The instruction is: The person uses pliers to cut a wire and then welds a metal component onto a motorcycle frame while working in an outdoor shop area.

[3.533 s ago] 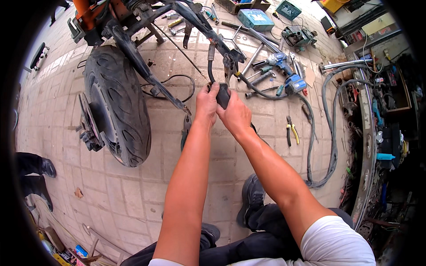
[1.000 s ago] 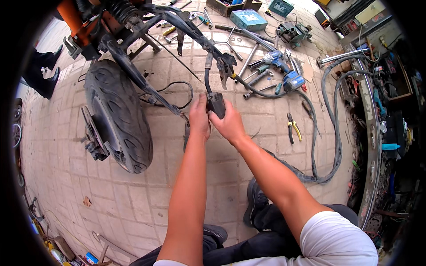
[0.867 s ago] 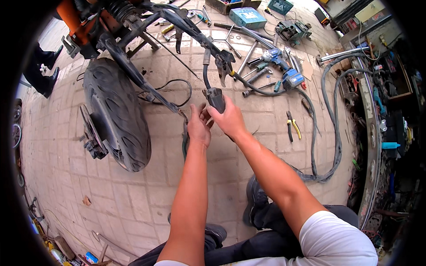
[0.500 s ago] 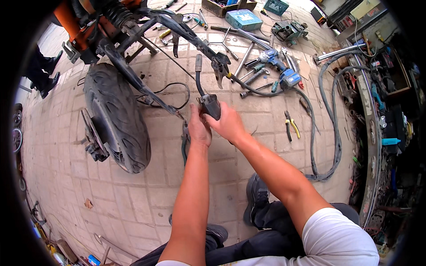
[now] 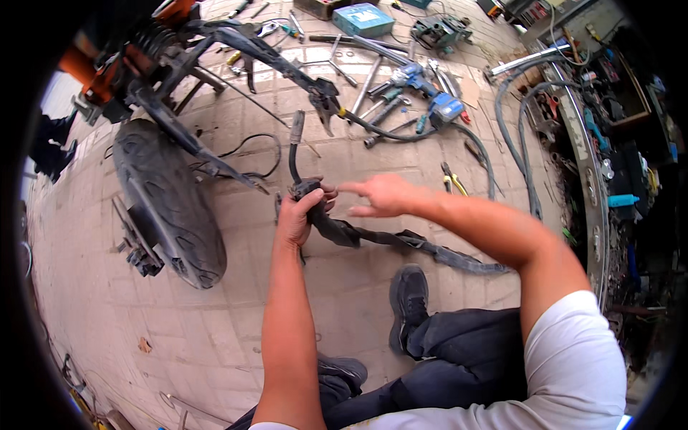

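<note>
My left hand (image 5: 299,213) is wrapped round the handle of a welding torch (image 5: 294,159), whose bent neck and grey nozzle point away from me. From the handle a black cable (image 5: 462,259) trails off to the right over the paving. Just right of the torch, my right hand (image 5: 383,196) is off it, index finger stretched out and slightly blurred. Beyond the torch, a metal clamp (image 5: 328,107) with its own cable grips the end of a dark frame tube (image 5: 276,61).
A detached-looking wheel with a thick tyre (image 5: 170,204) lies left, beside the orange-and-black vehicle frame. Yellow-handled pliers (image 5: 454,180) rest on the paving. A blue power tool (image 5: 423,86), bars and a teal case (image 5: 364,20) lie farther off. A cluttered bench lines the right; another person's legs (image 5: 54,140) stand left.
My right hand has let go of the torch and moved right, index finger extending. The left keeps hold. The torch's cable has swung out to the right, and the view has shifted.
</note>
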Available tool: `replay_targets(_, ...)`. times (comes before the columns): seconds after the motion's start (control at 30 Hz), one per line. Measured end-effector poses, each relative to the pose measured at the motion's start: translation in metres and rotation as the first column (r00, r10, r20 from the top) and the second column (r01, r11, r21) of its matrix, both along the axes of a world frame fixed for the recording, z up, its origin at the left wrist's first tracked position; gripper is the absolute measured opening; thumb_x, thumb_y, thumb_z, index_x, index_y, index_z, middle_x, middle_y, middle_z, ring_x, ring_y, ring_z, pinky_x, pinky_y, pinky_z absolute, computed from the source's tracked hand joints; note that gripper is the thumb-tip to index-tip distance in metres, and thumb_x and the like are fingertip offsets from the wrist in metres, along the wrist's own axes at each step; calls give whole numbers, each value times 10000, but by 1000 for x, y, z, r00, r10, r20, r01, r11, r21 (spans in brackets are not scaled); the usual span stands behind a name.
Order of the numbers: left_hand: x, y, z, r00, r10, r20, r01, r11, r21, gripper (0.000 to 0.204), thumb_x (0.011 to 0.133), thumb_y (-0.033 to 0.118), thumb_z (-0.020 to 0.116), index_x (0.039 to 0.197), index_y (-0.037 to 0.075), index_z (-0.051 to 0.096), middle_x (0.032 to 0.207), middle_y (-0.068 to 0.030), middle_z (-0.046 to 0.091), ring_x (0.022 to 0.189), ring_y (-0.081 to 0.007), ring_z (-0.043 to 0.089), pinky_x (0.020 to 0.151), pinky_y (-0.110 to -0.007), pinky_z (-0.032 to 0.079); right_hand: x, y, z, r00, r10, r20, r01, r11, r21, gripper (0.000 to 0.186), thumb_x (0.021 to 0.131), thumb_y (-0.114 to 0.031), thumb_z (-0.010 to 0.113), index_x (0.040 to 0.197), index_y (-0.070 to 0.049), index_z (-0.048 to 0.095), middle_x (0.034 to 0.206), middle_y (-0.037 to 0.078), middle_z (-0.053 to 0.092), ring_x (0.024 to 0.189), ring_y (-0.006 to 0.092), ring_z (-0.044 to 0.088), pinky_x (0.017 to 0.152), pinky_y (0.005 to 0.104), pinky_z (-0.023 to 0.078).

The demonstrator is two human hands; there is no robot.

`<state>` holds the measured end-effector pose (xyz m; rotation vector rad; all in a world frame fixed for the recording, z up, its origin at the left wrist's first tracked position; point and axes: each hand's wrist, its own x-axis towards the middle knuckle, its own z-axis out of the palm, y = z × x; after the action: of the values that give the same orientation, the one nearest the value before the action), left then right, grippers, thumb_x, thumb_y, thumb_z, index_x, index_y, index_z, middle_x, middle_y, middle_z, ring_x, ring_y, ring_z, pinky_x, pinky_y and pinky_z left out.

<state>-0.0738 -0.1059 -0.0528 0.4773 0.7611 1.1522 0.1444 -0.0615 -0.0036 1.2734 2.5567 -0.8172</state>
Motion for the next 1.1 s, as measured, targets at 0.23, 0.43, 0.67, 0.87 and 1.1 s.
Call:
replay_targets(0.23,-1,-6,-1,994,-41,-97,39,999,-19,274,804,145,682,1007,14,555,776,-89,607,651,-209,607,575,-339,502,214,16,-2,834,-320,449,342,939,34,441,773,-443,696,924,-28,683,907,230,673,879,397,643,770,471,516)
replay_targets(0.43,11,-10,18,951,-209,-228,205,978,-43,222,772,156,695,875,27,547,715,-95,584,614,-212,589,555,-336,491,244,-34,-107,484,-824,293,835,535,125,597,735,-492,739,1061,-3,633,1274,235,505,1191,379,491,978,518,408)
replay_targets(0.67,5,-27,19,981,-144,-130,137,989,-56,304,733,147,710,951,6,552,730,-129,597,625,-238,592,573,-352,499,222,-28,-100,514,-857,29,837,508,203,369,838,-278,649,1045,21,591,1176,201,500,1085,361,522,923,465,422)
replay_targets(0.87,9,-29,20,980,-154,-130,150,988,-36,318,718,137,716,957,1,556,741,-154,607,622,-263,597,581,-362,498,104,-25,46,735,-322,-597,474,874,112,309,816,-156,692,1053,14,590,1085,179,522,1008,356,539,835,394,449)
replay_targets(1.1,12,-25,31,965,-219,-143,220,975,-5,343,685,141,718,956,-1,565,765,-175,624,614,-267,597,582,-375,499,69,8,100,884,93,-457,152,869,471,327,796,-151,719,1085,-46,610,1265,158,517,1120,338,521,941,420,384)
